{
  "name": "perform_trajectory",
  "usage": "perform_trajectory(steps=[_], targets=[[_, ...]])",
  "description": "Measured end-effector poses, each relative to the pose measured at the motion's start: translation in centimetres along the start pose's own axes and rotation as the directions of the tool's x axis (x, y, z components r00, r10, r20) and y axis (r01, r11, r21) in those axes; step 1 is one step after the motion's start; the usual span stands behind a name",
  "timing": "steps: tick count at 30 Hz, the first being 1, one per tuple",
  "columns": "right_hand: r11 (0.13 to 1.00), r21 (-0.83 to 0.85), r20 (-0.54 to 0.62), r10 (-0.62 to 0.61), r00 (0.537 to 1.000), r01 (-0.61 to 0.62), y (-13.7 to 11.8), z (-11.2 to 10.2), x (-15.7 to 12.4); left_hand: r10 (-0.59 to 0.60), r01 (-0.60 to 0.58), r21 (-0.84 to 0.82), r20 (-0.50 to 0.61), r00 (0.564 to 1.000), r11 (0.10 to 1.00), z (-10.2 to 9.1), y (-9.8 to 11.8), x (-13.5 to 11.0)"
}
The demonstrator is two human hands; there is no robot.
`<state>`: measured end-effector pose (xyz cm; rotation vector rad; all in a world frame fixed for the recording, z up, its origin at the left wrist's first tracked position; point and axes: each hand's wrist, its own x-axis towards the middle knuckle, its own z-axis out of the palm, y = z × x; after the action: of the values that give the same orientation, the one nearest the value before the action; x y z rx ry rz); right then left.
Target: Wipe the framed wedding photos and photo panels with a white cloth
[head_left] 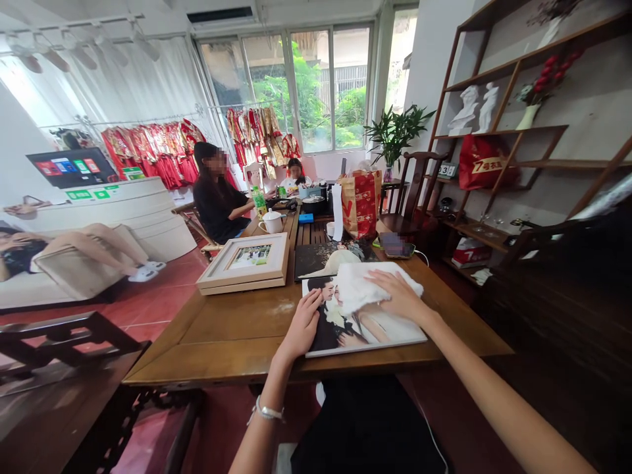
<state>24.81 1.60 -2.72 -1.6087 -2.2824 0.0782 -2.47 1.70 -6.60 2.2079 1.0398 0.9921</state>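
A wedding photo panel (355, 332) lies flat near the front edge of the wooden table, showing a couple. My left hand (305, 322) rests on the panel's left side, its fingers stretched out over the surface. On the upper right part of the picture is a white cloth (360, 283), which hides some of it. My right hand (397, 293) lies flat on this cloth with the fingers spread. Just behind the panel is a dark photo panel (316, 257), partly covered by the cloth and the front panel.
Left of the panels lie stacked light frames (241, 263) on the table (232, 329). Behind stand a white lidded mug (271, 222), a red-and-tan paper bag (362, 204) and a phone (397, 245) with a cable. A person (217, 197) sits at the table's far left side.
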Motion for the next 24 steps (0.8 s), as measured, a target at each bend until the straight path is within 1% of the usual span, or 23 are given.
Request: perform_trajectory(steps=[3, 5, 6, 8, 10, 12, 13, 15, 17, 19, 22, 24], targets=[[0.998, -0.003, -0.007, 0.062, 0.998, -0.062, -0.1, 0.1, 2.7, 0.006, -0.006, -0.015, -0.01, 1.0, 1.0, 0.0, 0.0, 0.0], [0.998, -0.005, -0.001, 0.06, 0.998, -0.06, -1.0, 0.2, 2.9, 0.011, -0.012, -0.026, -0.019, 1.0, 1.0, 0.0, 0.0, -0.1], [0.999, -0.005, 0.01, 0.037, 0.999, -0.037, -1.7, 0.3, 2.4, 0.012, -0.012, -0.028, -0.023, 1.0, 1.0, 0.0, 0.1, 0.0], [0.999, -0.001, 0.045, -0.046, 0.998, 0.046, -3.5, 0.2, 0.4, 0.01, -0.011, -0.016, -0.025, 1.0, 1.0, 0.0, 0.3, 0.0], [0.989, 0.014, 0.081, -0.147, 0.986, 0.147, -5.4, -0.2, -2.6, 0.008, -0.008, 0.004, -0.017, 1.0, 1.0, 0.0, 0.5, 0.0], [0.976, 0.039, 0.105, -0.217, 0.971, 0.214, -6.9, -0.8, -6.0, 0.007, -0.007, 0.011, -0.01, 1.0, 1.0, 0.0, 0.6, 0.0], [0.97, 0.055, 0.118, -0.24, 0.964, 0.235, -7.4, -1.2, -7.5, 0.007, -0.007, 0.008, -0.011, 1.0, 1.0, 0.0, 0.6, 0.0], [0.965, 0.07, 0.124, -0.26, 0.958, 0.252, -7.4, -1.7, -9.8, 0.005, -0.005, -0.004, -0.021, 1.0, 1.0, 0.0, 0.5, 0.0], [0.97, 0.067, 0.116, -0.241, 0.964, 0.234, -6.6, -2.0, -10.8, -0.003, 0.003, -0.006, -0.02, 1.0, 1.0, 0.0, 0.3, 0.0], [0.985, 0.036, 0.09, -0.169, 0.981, 0.167, -5.4, -1.9, -10.4, -0.016, 0.016, -0.003, -0.013, 1.0, 1.0, 0.0, 0.3, 0.0], [0.999, -0.05, 0.017, 0.017, 1.0, -0.016, -4.5, -1.2, -7.8, -0.025, 0.025, -0.002, -0.014, 1.0, 1.0, 0.1, 0.4, 0.0], [0.992, -0.091, -0.021, 0.086, 0.996, -0.088, -5.3, -0.5, -5.7, -0.017, 0.017, -0.001, -0.011, 1.0, 1.0, 0.1, 0.4, 0.0]])
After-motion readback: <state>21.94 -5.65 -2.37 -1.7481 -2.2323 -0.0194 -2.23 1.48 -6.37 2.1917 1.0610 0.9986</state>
